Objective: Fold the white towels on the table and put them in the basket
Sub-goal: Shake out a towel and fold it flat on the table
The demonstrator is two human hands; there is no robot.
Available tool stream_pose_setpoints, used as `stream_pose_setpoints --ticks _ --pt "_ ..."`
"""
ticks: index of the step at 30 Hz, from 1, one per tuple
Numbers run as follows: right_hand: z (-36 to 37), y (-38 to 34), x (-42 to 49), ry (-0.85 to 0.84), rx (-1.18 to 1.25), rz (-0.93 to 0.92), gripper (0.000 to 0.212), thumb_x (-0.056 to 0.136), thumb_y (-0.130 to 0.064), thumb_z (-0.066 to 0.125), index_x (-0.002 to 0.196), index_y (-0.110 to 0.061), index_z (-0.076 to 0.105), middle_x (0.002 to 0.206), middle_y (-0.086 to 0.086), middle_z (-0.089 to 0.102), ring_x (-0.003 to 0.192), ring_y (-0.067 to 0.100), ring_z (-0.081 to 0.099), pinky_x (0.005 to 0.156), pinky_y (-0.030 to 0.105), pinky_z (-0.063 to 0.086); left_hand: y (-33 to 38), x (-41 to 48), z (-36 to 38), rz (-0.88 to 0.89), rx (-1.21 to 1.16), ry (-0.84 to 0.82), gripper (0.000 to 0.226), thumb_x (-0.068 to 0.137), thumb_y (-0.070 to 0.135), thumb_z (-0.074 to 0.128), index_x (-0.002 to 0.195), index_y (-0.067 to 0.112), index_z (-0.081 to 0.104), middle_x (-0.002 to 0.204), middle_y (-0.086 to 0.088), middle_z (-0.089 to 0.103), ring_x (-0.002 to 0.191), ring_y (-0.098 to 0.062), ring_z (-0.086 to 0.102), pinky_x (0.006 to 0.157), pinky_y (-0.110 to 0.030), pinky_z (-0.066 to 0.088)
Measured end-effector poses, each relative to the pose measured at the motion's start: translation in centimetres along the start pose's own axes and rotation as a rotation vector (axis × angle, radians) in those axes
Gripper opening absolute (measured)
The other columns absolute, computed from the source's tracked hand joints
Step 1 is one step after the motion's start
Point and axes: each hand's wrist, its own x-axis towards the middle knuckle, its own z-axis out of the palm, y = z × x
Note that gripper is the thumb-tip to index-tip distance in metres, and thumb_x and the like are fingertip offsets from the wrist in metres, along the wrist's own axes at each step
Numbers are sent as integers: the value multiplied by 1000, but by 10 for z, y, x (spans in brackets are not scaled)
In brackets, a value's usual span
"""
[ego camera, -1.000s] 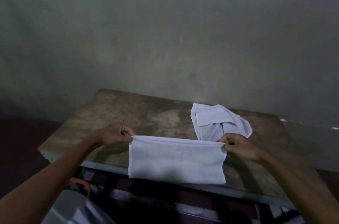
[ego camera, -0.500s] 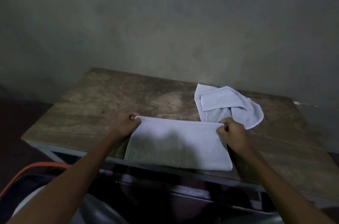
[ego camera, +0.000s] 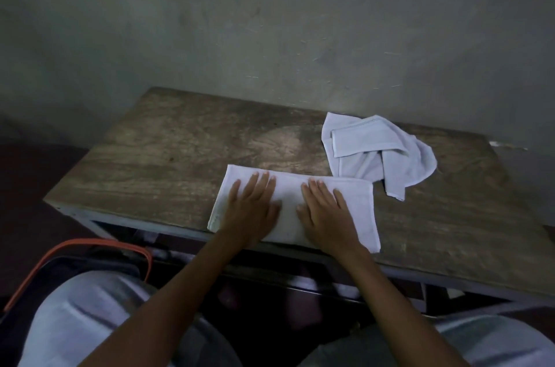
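The folded white towel point(ego camera: 289, 197) lies as a long flat rectangle under both hands, and its near side reaches the front edge of the wooden table point(ego camera: 180, 162). The left hand point(ego camera: 250, 210) rests palm down on the towel's left half, with fingers straight and a little spread. The right hand point(ego camera: 326, 212) lies the same way just beside it, flat and holding nothing. The thumbs point toward each other across a narrow strip of bare cloth. More towel shows to the outside of each hand, with the wider stretch past the right hand.

Beyond the right hand's fingertips and a bit to its right sits a second white towel point(ego camera: 381, 153), rumpled and loosely heaped, and its near edge seems to meet the folded one's far corner. Below the left forearm, off the table, curves the orange rim of a dark basket point(ego camera: 90, 242), seen only in part. A plain grey wall point(ego camera: 270, 21) stands behind the table.
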Motion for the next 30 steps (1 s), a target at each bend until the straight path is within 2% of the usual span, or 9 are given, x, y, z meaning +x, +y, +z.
stream_pose_setpoints --ticks 3,5,8,10,12,14,19,23,30 --pt "-6 21 -4 -105 -31 84 80 86 -57 7 149 -11 26 157 6 20 147 18 14 117 44 4 -10 2 -7 -97 37 -29 60 88 44 31 133 10 51 138 -11 51 126 -28 49 99 -57 38" --pt "-13 37 -7 -83 -101 119 80 88 -57 7 148 -10 28 157 6 23 146 17 17 116 47 -2 -10 3 -10 -171 57 -73 62 87 44 30 133 9 51 138 -12 50 128 -30 47 99 -62 34" --pt "-24 61 -11 -23 -233 54 66 95 -49 18 133 -7 52 138 10 53 130 24 47 112 53 11 12 -4 -9 -187 35 -94 68 86 47 25 132 3 49 138 -19 48 130 -35 43 105 -64 21" --pt "-36 79 -9 -14 -285 -1 60 96 -44 20 127 -9 58 128 7 62 120 25 56 111 50 12 45 -15 -6 -21 -1 -50 67 85 49 28 126 3 54 132 -20 53 126 -33 48 103 -64 26" --pt "-52 93 -4 -47 -281 -42 52 95 -40 26 129 -14 56 128 2 61 119 24 54 110 47 7 86 -24 -3 187 -67 -3 61 84 50 33 121 8 59 128 -13 58 124 -27 52 98 -63 32" --pt "-64 106 1 -99 -169 -65 40 97 -35 37 132 -22 53 133 -3 57 124 20 48 109 44 7 121 -27 1 280 -141 50 59 81 52 40 118 11 59 126 -9 60 123 -24 53 100 -60 34" --pt "-77 117 20 -168 83 37 34 94 -32 51 127 -27 56 126 -5 59 118 19 41 95 41 22 158 -17 7 248 -306 144 48 66 57 56 96 22 70 107 0 67 103 -19 59 91 -40 33" --pt "-77 118 34 -244 72 34 30 92 -32 56 121 -28 59 118 -4 61 111 19 43 92 42 27 167 -10 0 199 -388 29 38 61 50 73 90 26 72 99 6 66 94 -19 59 79 -36 42" --pt "-81 120 48 -369 102 38 14 87 -33 60 100 -28 65 100 -5 64 101 20 46 90 41 28 164 -9 -6 208 -549 18 33 77 49 51 84 23 71 92 9 67 94 -16 56 78 -34 38"
